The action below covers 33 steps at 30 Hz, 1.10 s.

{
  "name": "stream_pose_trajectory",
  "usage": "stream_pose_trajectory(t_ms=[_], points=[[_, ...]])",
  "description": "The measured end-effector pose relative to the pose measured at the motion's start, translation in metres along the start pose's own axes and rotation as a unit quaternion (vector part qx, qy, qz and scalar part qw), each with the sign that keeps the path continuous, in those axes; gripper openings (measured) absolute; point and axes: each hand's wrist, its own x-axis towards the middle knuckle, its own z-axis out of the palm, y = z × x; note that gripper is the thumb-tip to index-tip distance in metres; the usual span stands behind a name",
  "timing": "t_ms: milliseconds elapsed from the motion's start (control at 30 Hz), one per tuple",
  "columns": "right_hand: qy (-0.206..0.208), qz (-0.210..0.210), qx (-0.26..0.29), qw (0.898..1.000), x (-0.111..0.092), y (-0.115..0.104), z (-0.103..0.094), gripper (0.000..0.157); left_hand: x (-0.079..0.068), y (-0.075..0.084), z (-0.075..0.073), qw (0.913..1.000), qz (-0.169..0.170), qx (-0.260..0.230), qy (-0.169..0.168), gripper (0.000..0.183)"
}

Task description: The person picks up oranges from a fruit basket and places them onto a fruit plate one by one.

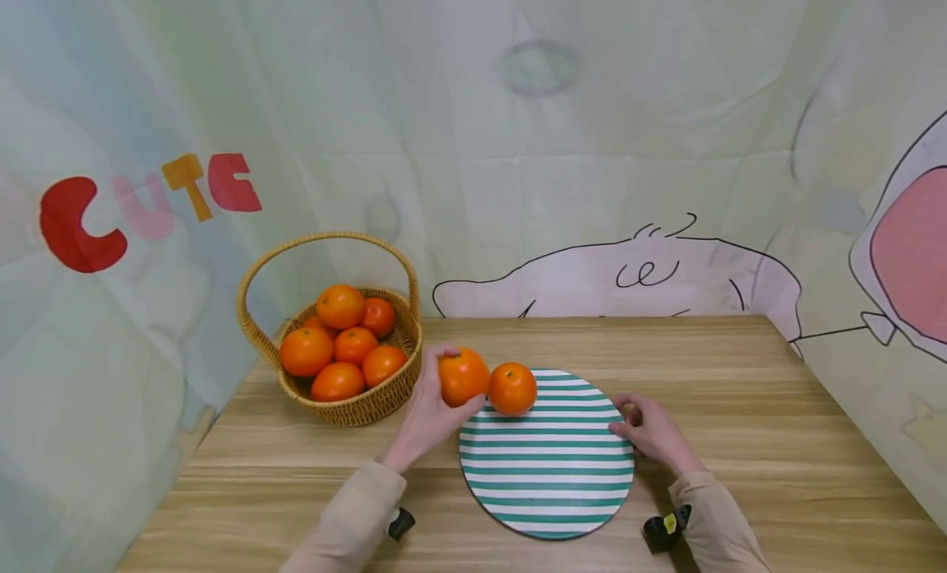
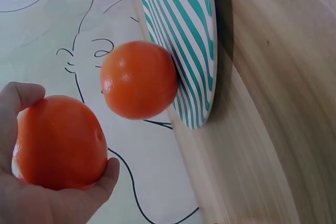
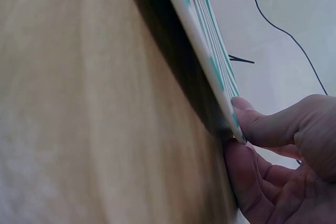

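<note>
My left hand (image 1: 432, 408) grips an orange (image 1: 464, 376), thumb on one side and fingers on the other. In the left wrist view this held orange (image 2: 62, 142) is apart from a second orange (image 2: 139, 80), which sits on the round board. That second orange (image 1: 513, 389) is near the far left rim in the head view. The board (image 1: 547, 474) is thin and flat, with green and white stripes. At its right edge my right hand (image 1: 651, 429) pinches the rim. The right wrist view shows the thumb over the board's edge (image 3: 210, 59) and fingers beneath.
A wicker basket (image 1: 355, 410) with a tall arched handle stands at the back left of the wooden table (image 1: 747, 392), holding several oranges (image 1: 307, 352). A printed curtain (image 1: 459, 129) hangs behind the table. Small black cameras (image 1: 663, 530) are strapped at both wrists.
</note>
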Motion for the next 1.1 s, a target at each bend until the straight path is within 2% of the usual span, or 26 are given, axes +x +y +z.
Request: stream_pose_trajectory(t_ms=[200, 400, 533, 867, 1100], points=[[-0.001, -0.001, 0.004, 1.0, 0.0, 0.001, 0.0, 0.036, -0.005, 0.009, 0.01, 0.9996, 0.013, -0.017, -0.017, 0.069], [-0.002, 0.0, 0.004, 1.0, 0.001, 0.001, 0.0, 0.037, -0.01, 0.014, 0.02, 0.9988, 0.019, -0.015, -0.044, 0.074], [-0.003, 0.002, 0.007, 1.0, 0.001, 0.001, 0.001, 0.037, -0.013, 0.014, 0.023, 0.9985, 0.021, -0.008, -0.049, 0.077], [0.002, -0.004, 0.004, 1.0, 0.0, 0.0, 0.0, 0.034, -0.021, 0.008, 0.027, 0.9976, 0.035, 0.02, -0.057, 0.082], [0.003, -0.003, 0.004, 1.0, -0.001, -0.001, 0.0, 0.034, -0.025, -0.001, 0.03, 0.9964, 0.029, 0.03, -0.074, 0.078]])
